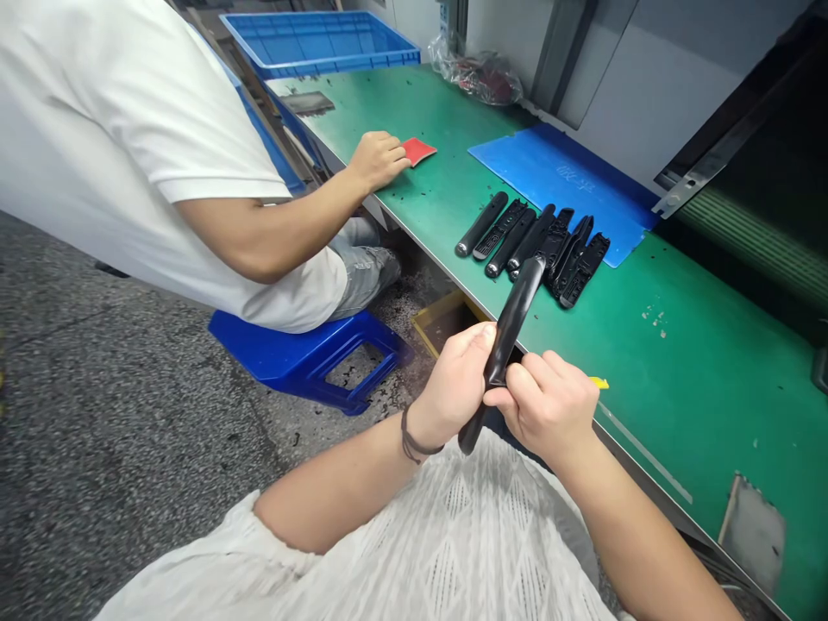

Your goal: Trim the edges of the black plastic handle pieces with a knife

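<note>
My left hand (453, 384) and my right hand (547, 405) both grip a long, curved black moulded handle (509, 321) in front of my body. Its upper end points toward the bench and its lower end sticks out below my hands. My fingers hide its middle. Several similar black parts (534, 246) lie side by side on the green bench top (673, 362), just beyond the upper end of the handle. Some show a ribbed or slotted face, and others a smooth one.
A blue mat (562, 185) lies behind the black parts. A seated co-worker's hand (375, 161) rests on a red piece (419, 151). A blue crate (316, 43), a plastic bag (479, 78), a blue stool (310, 358) and a yellow-edged box (443, 321) are nearby.
</note>
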`<state>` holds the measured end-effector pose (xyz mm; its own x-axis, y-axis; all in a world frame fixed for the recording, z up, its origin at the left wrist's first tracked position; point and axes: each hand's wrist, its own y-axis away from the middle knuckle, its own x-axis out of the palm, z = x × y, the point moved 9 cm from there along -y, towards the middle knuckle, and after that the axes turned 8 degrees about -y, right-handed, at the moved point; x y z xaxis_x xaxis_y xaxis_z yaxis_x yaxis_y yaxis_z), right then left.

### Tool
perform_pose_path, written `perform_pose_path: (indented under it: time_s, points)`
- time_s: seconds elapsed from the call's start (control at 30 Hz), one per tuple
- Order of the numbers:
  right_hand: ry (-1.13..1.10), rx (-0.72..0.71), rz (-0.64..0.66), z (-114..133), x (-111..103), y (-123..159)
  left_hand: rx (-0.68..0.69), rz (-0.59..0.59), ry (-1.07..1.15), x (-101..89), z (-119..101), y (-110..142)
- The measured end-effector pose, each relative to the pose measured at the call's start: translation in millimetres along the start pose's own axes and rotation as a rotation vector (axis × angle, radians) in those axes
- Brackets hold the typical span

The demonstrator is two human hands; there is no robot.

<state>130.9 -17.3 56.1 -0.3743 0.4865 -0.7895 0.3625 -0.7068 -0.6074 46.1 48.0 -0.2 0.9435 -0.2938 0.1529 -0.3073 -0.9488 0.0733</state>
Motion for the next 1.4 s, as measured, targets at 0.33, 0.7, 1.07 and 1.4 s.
perform_pose_path:
  time_s: [0.33, 0.7, 1.07, 1.4]
  points:
    - [-0.177, 0.018, 0.121, 18.5, 12.8, 7.8, -0.125, -0.054, 0.255, -5.7, 10.2, -9.6]
    - [-0.018, -0.113, 0.037, 40.1, 17.3, 10.9, -0.327, -0.282, 0.497, -26.7, 23.6, -9.2]
    - [-0.156, 0.138, 0.056, 8.2, 52.4, 29.2, -0.449, -0.484, 0.618, -69.2, 60.0, -19.4]
    - [-0.714, 0.581, 0.210, -12.0, 83.3, 30.5, -0.454, -0.567, 0.638, -75.1, 72.4, -18.9]
